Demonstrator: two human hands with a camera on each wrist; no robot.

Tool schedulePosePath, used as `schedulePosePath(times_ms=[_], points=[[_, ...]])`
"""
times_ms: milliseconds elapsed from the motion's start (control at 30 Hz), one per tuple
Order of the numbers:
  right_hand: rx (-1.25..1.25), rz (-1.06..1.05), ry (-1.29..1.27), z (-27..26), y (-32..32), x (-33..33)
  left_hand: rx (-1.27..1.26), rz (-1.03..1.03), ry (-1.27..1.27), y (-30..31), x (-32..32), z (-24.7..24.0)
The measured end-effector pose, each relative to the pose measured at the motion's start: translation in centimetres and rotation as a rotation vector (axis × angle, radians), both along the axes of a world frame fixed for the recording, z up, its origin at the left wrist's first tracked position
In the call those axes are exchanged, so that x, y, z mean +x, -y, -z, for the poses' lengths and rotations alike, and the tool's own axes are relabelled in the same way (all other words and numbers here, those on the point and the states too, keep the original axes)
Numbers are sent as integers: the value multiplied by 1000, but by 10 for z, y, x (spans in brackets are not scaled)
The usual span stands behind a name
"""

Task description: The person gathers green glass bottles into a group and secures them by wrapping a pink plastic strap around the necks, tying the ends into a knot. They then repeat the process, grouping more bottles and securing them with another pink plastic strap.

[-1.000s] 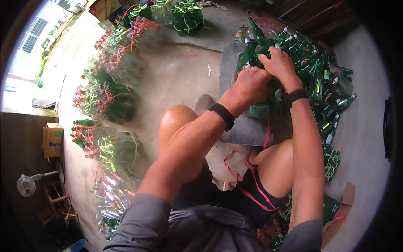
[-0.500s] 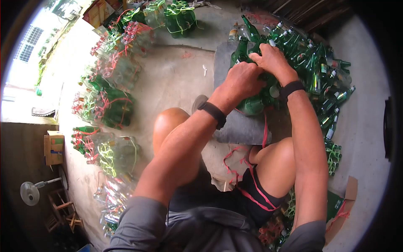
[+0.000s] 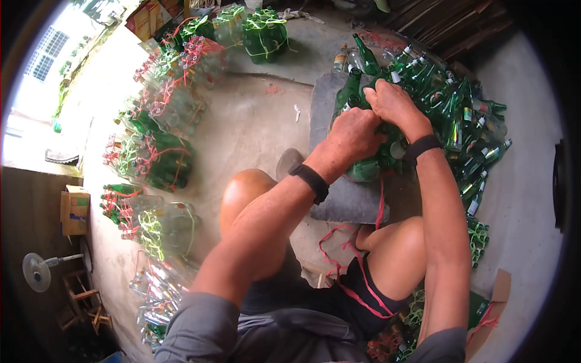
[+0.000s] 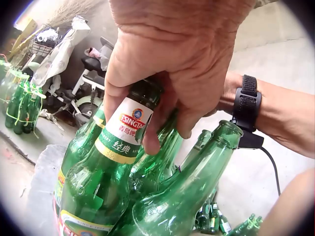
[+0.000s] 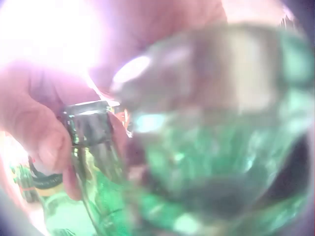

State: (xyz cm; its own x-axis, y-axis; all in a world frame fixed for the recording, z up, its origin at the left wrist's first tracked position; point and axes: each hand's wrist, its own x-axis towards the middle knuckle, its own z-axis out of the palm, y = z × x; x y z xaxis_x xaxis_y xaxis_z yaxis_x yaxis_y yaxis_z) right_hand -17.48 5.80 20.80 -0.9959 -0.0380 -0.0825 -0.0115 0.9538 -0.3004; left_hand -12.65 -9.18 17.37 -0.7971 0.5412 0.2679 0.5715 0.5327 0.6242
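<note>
My left hand (image 3: 357, 133) is over a cluster of green beer bottles standing on a dark slab (image 3: 351, 202). In the left wrist view, its fingers curl round the neck of a Tsingtao-labelled beer bottle (image 4: 129, 123). Other bare-necked green bottles (image 4: 197, 172) stand close beside it. Just beyond the left hand, my right hand (image 3: 396, 104) bends over the same cluster, fingers mostly hidden; I cannot tell what they hold. The right wrist view has a bottle mouth (image 5: 88, 115) near fingers and a large blurred bottle (image 5: 216, 128) up close. A red plastic strap (image 3: 381, 202) runs from the cluster to my leg.
A heap of loose green bottles (image 3: 460, 121) lies to the right. Bundles of strapped bottles (image 3: 163, 157) line the left, with another bundle (image 3: 265, 36) at the back. A cardboard box (image 3: 493, 308) is at lower right, a fan (image 3: 37, 272) at lower left.
Both hands stay close together over the bottles, with small shifts of the fingers. The head view has moved slightly, and the hands and slab now appear lower than half a second ago.
</note>
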Motion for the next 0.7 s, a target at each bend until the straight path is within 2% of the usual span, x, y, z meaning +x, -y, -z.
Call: schedulePosePath(times_ms=[133, 233, 333, 433, 700], points=[[-9, 20, 59, -4, 7, -1, -11, -44, 23, -2, 3, 1], [-20, 45, -33, 7, 0, 2, -8, -27, 17, 0, 3, -2], [-56, 7, 14, 8, -7, -2, -41, -53, 26, -1, 1, 2], [-58, 31, 7, 9, -6, 1, 9, -39, 43, 2, -2, 3], [-137, 17, 37, -1, -5, 9, -55, 5, 81, 5, -1, 2]])
